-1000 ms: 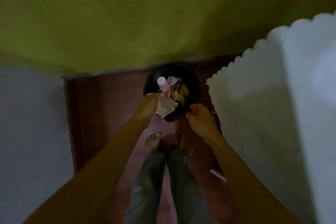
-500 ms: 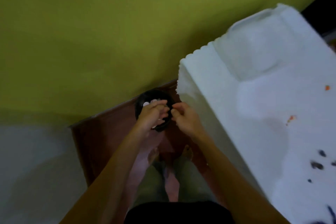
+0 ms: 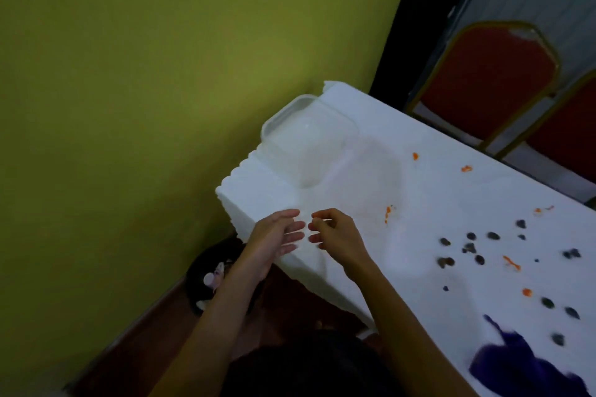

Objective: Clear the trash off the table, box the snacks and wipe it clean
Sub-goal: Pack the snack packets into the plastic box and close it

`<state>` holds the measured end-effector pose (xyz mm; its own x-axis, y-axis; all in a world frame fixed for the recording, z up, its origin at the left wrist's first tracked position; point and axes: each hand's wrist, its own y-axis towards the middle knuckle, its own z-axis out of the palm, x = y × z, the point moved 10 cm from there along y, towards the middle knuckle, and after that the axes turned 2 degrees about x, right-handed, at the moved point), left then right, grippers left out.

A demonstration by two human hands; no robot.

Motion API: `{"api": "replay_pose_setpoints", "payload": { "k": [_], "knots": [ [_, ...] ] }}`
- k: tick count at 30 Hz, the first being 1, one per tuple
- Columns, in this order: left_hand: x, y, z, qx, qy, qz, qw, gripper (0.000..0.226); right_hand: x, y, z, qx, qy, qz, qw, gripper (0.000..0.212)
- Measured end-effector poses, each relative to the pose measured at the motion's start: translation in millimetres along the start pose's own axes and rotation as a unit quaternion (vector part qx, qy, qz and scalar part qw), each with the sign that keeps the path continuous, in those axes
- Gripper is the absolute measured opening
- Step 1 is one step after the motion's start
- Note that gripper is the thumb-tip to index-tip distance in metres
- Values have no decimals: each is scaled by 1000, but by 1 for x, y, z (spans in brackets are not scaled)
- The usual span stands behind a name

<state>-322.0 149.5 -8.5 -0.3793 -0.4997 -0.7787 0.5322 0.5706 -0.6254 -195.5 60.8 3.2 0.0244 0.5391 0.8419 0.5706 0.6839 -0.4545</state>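
A white-covered table [image 3: 419,203] fills the right of the frame, its scalloped corner jutting toward a green wall [image 3: 161,74]. Both hands hover over that corner, holding nothing: the left hand [image 3: 274,238] with fingers straight, the right hand [image 3: 338,238] with fingers loosely curled, nearly touching. A clear plastic box [image 3: 306,142] sits beyond them at the table's far corner, uncovered. Below the left forearm, a black trash bin [image 3: 206,267] stands on the floor against the wall. Two red chairs [image 3: 490,80] line the far edge. A purple cloth [image 3: 516,361] lies near right. Dark snack pieces [image 3: 446,262] and orange crumbs [image 3: 388,213] scatter well right of the hands.
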Motion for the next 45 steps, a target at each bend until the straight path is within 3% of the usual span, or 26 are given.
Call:
{"api": "replay_pose_setpoints", "payload": {
  "k": [10, 16, 20, 25, 27, 32, 36, 45],
  "knots": [
    [-14, 39, 66, 34, 5, -24, 999, 23, -38, -10, -83, -59, 58, 34, 996, 15],
    [-37, 89, 50, -32, -35, -44, 998, 24, -53, -16, -106, -96, 95, 52, 989, 16],
    [-57, 121, 29, -85, -23, -49, 995, 28, -53, -16, -115, -123, 115, 63, 984, 15],
    [-70, 163, 13, -107, 32, -72, 991, 50, -48, -9, -113, -137, 120, 78, 980, 13],
    [-72, 172, 10, -100, 55, -77, 990, 48, -47, -7, -109, -141, 118, 85, 979, 13],
    [-79, 181, 1, -57, 27, -76, 995, 27, -44, 2, -95, -133, 110, 91, 981, 13],
    [-81, 180, -39, -75, 0, -56, 996, 42, -37, 17, -79, -114, 98, 92, 984, 13],
    [-51, 93, -111, -118, -76, -28, 990, 32, -5, 45, -43, -50, 81, 59, 994, 13]
  ]
}}
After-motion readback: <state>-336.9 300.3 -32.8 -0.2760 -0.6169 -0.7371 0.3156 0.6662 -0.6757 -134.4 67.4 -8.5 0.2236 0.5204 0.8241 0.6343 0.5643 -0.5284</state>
